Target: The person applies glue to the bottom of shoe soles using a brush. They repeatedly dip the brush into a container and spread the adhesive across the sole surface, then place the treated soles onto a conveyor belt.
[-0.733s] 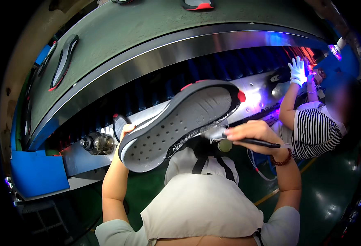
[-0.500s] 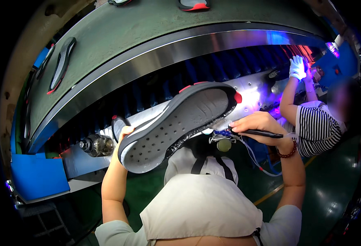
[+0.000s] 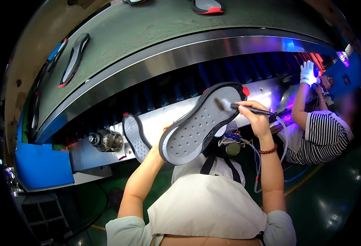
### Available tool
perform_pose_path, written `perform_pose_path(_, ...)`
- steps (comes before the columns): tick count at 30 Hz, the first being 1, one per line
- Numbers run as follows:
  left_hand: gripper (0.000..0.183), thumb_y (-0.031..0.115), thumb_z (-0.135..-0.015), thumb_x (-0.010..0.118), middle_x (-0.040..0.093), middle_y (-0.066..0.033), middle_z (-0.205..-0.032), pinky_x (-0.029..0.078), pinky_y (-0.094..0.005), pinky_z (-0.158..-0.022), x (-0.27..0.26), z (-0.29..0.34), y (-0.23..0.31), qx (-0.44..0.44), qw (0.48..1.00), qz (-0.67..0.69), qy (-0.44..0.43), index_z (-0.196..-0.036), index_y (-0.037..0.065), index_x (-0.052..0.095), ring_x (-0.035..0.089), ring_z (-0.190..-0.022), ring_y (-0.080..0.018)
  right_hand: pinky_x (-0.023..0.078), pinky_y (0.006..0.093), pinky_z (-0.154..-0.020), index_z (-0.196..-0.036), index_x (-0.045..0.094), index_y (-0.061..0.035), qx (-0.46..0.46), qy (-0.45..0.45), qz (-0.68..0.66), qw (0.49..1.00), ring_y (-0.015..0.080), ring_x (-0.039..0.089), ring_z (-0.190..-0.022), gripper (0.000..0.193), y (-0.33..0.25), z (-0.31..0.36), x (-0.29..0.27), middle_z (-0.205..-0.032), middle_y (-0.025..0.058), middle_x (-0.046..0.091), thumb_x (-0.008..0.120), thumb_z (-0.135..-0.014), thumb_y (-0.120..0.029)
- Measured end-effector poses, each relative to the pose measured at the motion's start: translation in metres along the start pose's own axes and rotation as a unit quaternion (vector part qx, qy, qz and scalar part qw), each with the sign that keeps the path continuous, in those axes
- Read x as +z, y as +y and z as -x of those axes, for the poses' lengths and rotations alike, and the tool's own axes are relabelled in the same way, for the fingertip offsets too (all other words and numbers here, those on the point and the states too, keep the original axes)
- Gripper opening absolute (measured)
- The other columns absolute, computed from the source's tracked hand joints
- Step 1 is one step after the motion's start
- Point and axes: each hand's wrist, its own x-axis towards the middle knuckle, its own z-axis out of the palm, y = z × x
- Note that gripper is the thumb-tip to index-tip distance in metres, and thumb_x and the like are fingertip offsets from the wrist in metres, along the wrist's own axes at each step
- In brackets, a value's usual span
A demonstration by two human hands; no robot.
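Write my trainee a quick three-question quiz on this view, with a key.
1. Which hand holds the brush?
2. True or false: the clear jar is left of the sole nearest it.
3. What colour is the tab at the upper-right tip of the held sole? A) yellow B) green C) red

Key: 1. The right hand. 2. True. 3. C.
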Motion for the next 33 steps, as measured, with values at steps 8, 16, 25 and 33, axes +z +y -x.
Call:
perform_pose_path(8, 0.045, 0.030, -0.075, 0.039, 0.058, -0.0160, -0.092, 0.049, -0.0327, -0.064, 0.005, -0.010, -0.009, 0.045, 0.998, 0.010, 0.044, -0.104, -0.002, 0.049, 0.059, -0.071, -0.0274, 0.045, 0.0246, -0.066, -0.083, 0.058, 0.0029, -0.089, 0.010, 0.204, 0.975, 0.0166, 0.059, -0.077, 0.016, 0.003, 0.049, 0.068, -0.082, 0.0137, 0.061, 0.061, -0.069, -0.005)
perform_pose_path(16, 0.045, 0.030, -0.075, 0.038, 0.058, -0.0164, -0.091, 0.050, -0.0327, -0.063, 0.060, 0.033, 0.066, 0.198, 0.980, -0.033, -0.008, -0.104, -0.002, 0.049, 0.059, -0.069, -0.0279, 0.042, 0.0261, -0.062, -0.093, 0.052, 0.0005, -0.012, 0.035, -0.502, 0.864, 0.0172, 0.052, -0.070, 0.018, -0.009, 0.046, -0.013, -0.095, 0.0210, 0.055, 0.051, -0.077, -0.008)
perform_pose_path(25, 0.061, 0.043, -0.082, 0.033, 0.029, -0.0192, -0.125, 0.021, -0.0468, -0.096, 0.137, -0.055, 0.192, 0.313, 0.861, 0.296, -0.269, -0.121, -0.003, 0.025, 0.027, -0.117, -0.0310, 0.041, 0.0243, -0.060, -0.090, 0.052, 0.0010, 0.125, 0.119, -0.474, 0.863, 0.0159, 0.051, -0.065, 0.014, 0.014, 0.066, -0.011, -0.095, 0.0207, 0.054, 0.050, -0.078, -0.005)
perform_pose_path(33, 0.046, 0.027, -0.080, 0.047, 0.039, -0.0130, -0.119, 0.038, -0.0341, -0.084, 0.216, -0.132, 0.162, 0.410, 0.830, -0.376, 0.030, -0.116, 0.000, 0.037, 0.044, -0.100, -0.0259, 0.041, 0.0255, -0.057, -0.091, 0.052, 0.0026, 0.143, 0.195, -0.449, 0.860, 0.0153, 0.051, -0.063, 0.015, 0.040, 0.088, -0.030, -0.095, 0.0206, 0.054, 0.048, -0.078, -0.005)
